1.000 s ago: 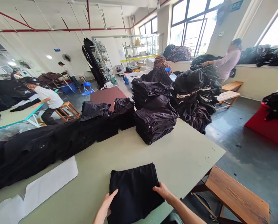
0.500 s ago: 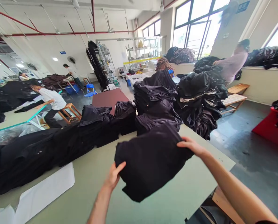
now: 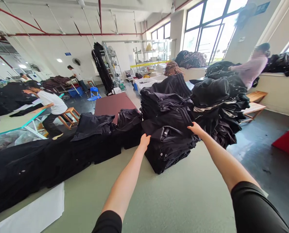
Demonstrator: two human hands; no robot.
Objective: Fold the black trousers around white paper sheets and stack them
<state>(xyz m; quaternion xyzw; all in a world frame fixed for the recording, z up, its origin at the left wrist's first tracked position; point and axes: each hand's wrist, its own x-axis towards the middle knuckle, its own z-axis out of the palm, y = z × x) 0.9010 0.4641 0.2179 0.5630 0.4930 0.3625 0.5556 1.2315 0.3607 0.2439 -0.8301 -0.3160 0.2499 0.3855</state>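
A black folded garment (image 3: 168, 124) lies on top of a stack of black garments (image 3: 170, 153) on the pale green table (image 3: 134, 194). My left hand (image 3: 145, 141) grips its left edge, thumb and fingers closed on the cloth. At the right edge, my right hand (image 3: 195, 128) pinches the same garment near its ribbed waistband. Both arms reach forward over the table. Right behind stands a taller pile of folded black garments (image 3: 163, 95).
Dark garments (image 3: 44, 158) line the table's left side, near white paper sheets (image 3: 35, 210). More piled clothes (image 3: 214, 103) stand at the right. A person in pink (image 3: 251, 69) is beyond them; a person in white (image 3: 53, 103) bends over another table at the left.
Both hands have moved forward, away from me, carrying the black garment from above the near table onto the stack. The view has shifted slightly.
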